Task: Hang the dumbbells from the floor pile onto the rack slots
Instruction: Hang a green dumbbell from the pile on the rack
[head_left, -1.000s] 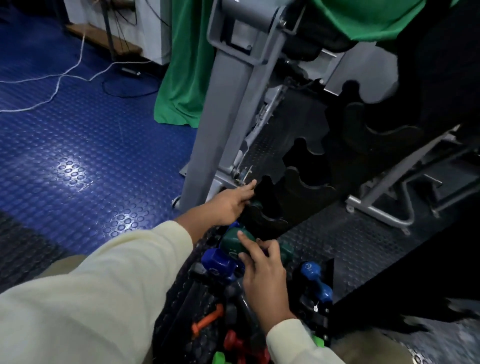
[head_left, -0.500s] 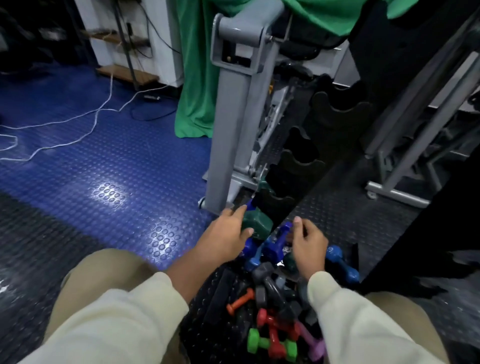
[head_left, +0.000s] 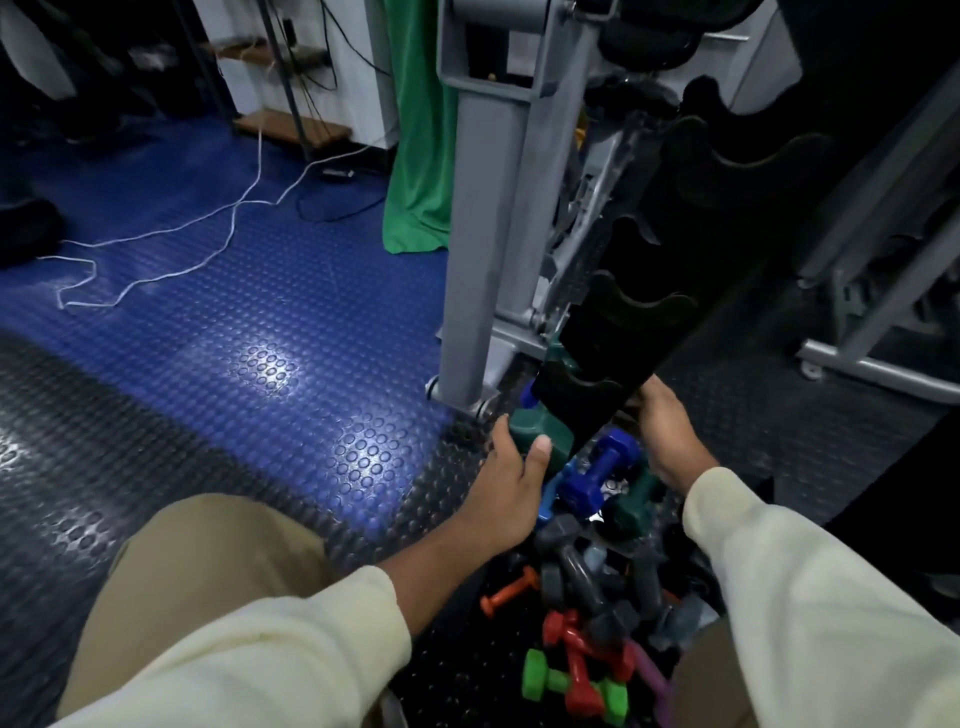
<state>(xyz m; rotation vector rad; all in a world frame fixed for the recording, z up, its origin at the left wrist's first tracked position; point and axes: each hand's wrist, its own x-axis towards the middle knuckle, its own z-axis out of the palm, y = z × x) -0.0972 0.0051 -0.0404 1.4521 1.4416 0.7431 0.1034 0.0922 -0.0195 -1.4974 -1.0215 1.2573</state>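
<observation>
A dark green dumbbell sits at the lowest slot of the black rack, which rises toward the upper right with curved empty slots. My left hand grips the dumbbell's near end, thumb on its face. My right hand reaches behind the rack's lower edge on the other side; its fingertips are hidden, so what it holds cannot be made out. Below the hands lies the floor pile: a blue dumbbell, another dark green one, several grey ones, plus orange, red, light green and purple ones.
A grey machine post stands just left of the rack. A green cloth hangs behind it. White cables trail across the blue studded floor. Another grey frame stands at the right. My knees flank the pile.
My left hand has taken hold of the green dumbbell's end at the bottom slot. My right hand left the pile and moved up behind the rack's lower edge. The camera tilted closer.
</observation>
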